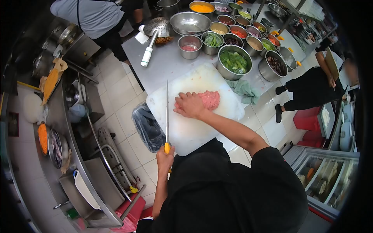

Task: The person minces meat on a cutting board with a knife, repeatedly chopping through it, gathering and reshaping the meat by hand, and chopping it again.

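A mound of pink raw minced meat (211, 100) lies on the white cutting board (194, 134). My right hand (189, 104) rests on the left part of the meat, fingers spread and pointing left. Closed around the yellow handle of a long knife (167, 112) is my left hand (165, 157), at the board's lower left edge. The blade points away from me over the left side of the board, to the left of the meat and apart from it.
Metal bowls stand behind the board, among them one of green leaves (234, 62). A green cloth (244, 91) lies right of the board. Below its left edge is a black-lined bin (147, 126). One person stands at upper left, another at right.
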{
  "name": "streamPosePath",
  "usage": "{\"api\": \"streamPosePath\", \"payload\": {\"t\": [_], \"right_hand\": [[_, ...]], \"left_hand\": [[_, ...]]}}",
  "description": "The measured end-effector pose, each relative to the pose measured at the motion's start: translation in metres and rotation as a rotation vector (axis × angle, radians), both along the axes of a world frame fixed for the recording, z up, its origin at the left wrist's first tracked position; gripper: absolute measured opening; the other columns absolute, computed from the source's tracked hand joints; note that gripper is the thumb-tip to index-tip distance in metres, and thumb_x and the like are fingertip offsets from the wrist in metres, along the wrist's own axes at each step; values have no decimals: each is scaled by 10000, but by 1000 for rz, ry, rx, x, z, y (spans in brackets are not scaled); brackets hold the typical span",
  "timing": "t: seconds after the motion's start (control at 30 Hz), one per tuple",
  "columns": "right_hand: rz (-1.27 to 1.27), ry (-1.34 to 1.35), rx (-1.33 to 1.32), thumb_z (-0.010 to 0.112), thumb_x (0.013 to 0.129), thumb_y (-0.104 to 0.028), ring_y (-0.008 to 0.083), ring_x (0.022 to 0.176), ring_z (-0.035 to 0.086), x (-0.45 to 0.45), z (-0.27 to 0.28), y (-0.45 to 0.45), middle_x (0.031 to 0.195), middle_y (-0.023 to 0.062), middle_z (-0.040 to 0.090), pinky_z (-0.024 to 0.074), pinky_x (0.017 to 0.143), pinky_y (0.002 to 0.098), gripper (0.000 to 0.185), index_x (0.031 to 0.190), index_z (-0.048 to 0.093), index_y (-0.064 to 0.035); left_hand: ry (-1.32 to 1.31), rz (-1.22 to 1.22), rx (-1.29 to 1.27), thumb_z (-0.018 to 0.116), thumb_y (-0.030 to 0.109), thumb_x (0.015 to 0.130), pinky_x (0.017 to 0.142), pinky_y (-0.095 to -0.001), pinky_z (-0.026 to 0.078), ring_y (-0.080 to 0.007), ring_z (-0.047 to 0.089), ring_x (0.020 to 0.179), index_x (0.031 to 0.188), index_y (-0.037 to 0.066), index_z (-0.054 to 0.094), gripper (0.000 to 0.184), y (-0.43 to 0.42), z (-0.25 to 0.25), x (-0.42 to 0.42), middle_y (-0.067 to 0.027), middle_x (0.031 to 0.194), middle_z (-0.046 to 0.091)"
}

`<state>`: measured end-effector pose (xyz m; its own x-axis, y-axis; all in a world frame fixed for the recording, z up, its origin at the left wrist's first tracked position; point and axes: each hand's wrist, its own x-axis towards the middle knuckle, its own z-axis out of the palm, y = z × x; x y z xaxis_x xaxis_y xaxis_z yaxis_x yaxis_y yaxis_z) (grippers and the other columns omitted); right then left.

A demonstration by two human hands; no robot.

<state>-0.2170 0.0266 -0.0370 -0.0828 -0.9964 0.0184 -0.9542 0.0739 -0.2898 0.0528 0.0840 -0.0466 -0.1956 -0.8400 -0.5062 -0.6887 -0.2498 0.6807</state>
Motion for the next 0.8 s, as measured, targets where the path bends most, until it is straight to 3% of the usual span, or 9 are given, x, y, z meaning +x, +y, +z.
{"api": "streamPosePath", "payload": {"t": [0.03,0.13,0.23,0.47,0.53,0.63,0.73,0.8], "right_hand": [[14,41,96,616,888,-427,312,1105,554,5,-5,3,1271,166,551,460,864,449,499,1237,603,-70],[-7,172,-163,560,931,-336,310,1053,537,25,-37,18,1225,150,553,432,878,443,422,1243,594,-55],[12,348,-343,535,938,-272,313,1084,508,32,-50,23,1216,142,543,402,927,439,392,1258,586,-52],[18,106,-343,544,940,-296,335,1205,466,25,-29,24,1346,121,512,354,1027,477,443,1329,561,-84],[-4,104,-440,556,939,-332,341,1216,468,4,8,30,1355,118,526,346,1040,489,449,1332,580,-116],[-248,73,-470,586,923,-366,321,1155,520,-47,28,30,1260,113,598,368,1001,489,415,1280,632,-158],[-214,-106,-40,612,915,-312,299,1087,555,-52,-4,45,1161,97,644,388,944,468,331,1193,667,-140],[-264,-53,-303,613,912,-310,272,1028,570,-34,-20,58,1103,74,650,388,915,455,298,1156,663,-146]], "left_hand": [[-8,0,17,712,309,878,712,-440,498,-374,662,758,917,-62,631,382,-1,2,-1,-245,826,672],[-8,-36,-62,704,308,889,719,-452,503,-397,666,774,928,-66,623,385,0,-1,-1,-261,840,670],[-4,-56,-199,724,272,884,610,-416,473,-268,607,621,838,-41,597,341,1,-10,-2,-168,680,620],[-109,-161,-142,683,307,900,738,-514,495,-485,648,828,935,-78,598,395,-9,7,-9,-315,873,660],[-131,-200,-185,683,296,897,743,-518,495,-487,648,836,941,-78,599,386,-10,10,-9,-316,878,661],[-142,-194,-215,700,288,882,715,-502,492,-451,651,797,919,-73,606,375,-8,3,-8,-291,837,660],[-146,-179,-215,708,279,870,695,-486,492,-435,650,764,893,-71,614,362,-11,3,-8,-278,805,657],[-135,-176,-199,701,295,880,695,-488,494,-440,651,757,889,-71,620,374,-12,2,-8,-281,795,656]]}}
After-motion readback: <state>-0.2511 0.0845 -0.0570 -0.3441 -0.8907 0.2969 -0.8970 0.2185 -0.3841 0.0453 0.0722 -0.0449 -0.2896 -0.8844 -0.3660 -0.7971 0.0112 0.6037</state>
